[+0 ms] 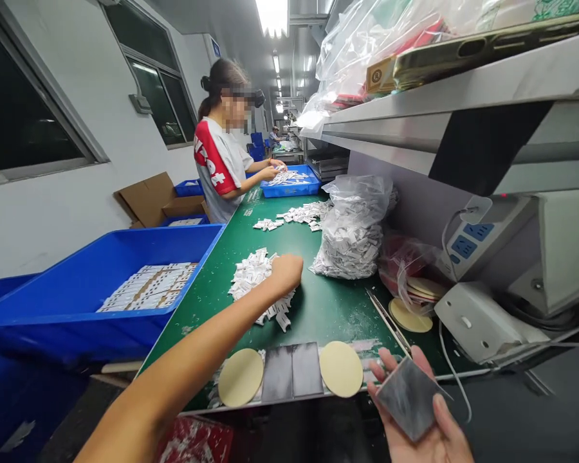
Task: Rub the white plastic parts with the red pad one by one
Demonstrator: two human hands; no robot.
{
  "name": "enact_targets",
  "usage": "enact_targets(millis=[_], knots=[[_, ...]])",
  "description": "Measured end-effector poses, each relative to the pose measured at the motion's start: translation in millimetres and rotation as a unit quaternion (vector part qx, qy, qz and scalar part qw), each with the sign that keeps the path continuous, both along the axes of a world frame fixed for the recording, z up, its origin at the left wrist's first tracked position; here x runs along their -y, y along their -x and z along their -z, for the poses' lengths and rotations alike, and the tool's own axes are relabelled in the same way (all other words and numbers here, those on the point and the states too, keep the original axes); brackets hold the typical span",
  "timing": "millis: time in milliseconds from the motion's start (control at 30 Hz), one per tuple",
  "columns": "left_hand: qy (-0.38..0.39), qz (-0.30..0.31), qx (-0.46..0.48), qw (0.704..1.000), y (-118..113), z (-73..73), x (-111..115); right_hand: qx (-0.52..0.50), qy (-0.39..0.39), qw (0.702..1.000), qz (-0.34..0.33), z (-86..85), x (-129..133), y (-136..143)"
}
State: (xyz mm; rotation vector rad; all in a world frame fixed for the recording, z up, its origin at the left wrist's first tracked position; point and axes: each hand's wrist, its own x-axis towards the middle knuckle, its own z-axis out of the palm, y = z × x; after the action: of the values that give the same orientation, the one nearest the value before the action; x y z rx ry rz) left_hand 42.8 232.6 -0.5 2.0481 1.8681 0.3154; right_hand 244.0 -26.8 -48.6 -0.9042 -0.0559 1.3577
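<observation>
My left hand (288, 272) reaches over a pile of small white plastic pieces (251, 273) on the green bench. Its fingers are curled and turned away, so what they hold is hidden. Low on the right, my right hand (427, 411) is palm up, gripping a dark grey square plate (409, 397) with the thumb at its edge. Along the near edge of the bench, two dark grey rectangular plates (292, 372) lie side by side. A round cream disc (241, 377) is to their left, and another cream disc (341, 368) to their right.
Tweezers (388, 318) and more discs (410, 315) lie near a power strip (470, 241). A clear bag of white pieces (350, 238) stands behind. Blue bins (110, 238) line the left. Across the bench a co-worker (226, 141) handles pieces over a blue tray (292, 188). A shelf (463, 90) overhangs the right.
</observation>
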Motion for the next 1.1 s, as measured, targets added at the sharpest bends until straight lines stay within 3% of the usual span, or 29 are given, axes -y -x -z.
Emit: enact_targets(millis=[100, 200, 333, 433, 533, 633, 733, 833, 867, 967, 1100], knots=[[-0.023, -0.004, 0.089, 0.996, 7.2, -9.4, -1.9, -0.13, 0.008, 0.991, 0.005, -0.5, -5.5, -1.1], [-0.058, 0.001, 0.217, 0.974, 29.7, -19.7, 28.9, -0.182, -0.005, 0.981, -0.068, 1.9, -1.2, -0.1], [-0.097, -0.031, 0.353, 0.93, 56.6, -17.1, 128.8, -0.176, -0.015, 0.969, -0.171, -2.2, -1.2, 27.1], [-0.13, -0.108, 0.404, 0.899, 59.7, 4.8, 208.8, -0.145, 0.022, 0.97, -0.194, -8.5, -3.9, 56.4], [-0.163, -0.154, 0.42, 0.88, 52.1, 32.0, 255.7, -0.085, 0.009, 0.977, -0.194, -19.2, 1.9, 76.6], [-0.204, -0.204, 0.451, 0.845, 40.6, 47.0, 271.8, -0.006, -0.013, 0.974, -0.225, -32.9, 11.5, 84.1], [-0.225, -0.23, 0.476, 0.818, 30.1, 48.3, 277.9, 0.183, -0.075, 0.934, -0.297, -39.7, 9.7, 84.9], [-0.219, -0.247, 0.478, 0.814, 24.7, 46.4, 284.5, 0.4, -0.082, 0.884, -0.225, -36.2, -3.3, 84.8], [-0.222, -0.253, 0.476, 0.812, 24.6, 46.4, 286.4, 0.412, -0.073, 0.882, -0.217, -33.9, -7.9, 84.8], [-0.26, -0.266, 0.485, 0.792, 30.2, 47.9, 287.5, 0.374, -0.114, 0.862, -0.323, -26.7, -20.3, 83.7], [-0.246, -0.284, 0.552, 0.745, 44.8, 47.4, 277.9, 0.287, -0.025, 0.953, -0.094, -20.9, -31.9, 77.5]])
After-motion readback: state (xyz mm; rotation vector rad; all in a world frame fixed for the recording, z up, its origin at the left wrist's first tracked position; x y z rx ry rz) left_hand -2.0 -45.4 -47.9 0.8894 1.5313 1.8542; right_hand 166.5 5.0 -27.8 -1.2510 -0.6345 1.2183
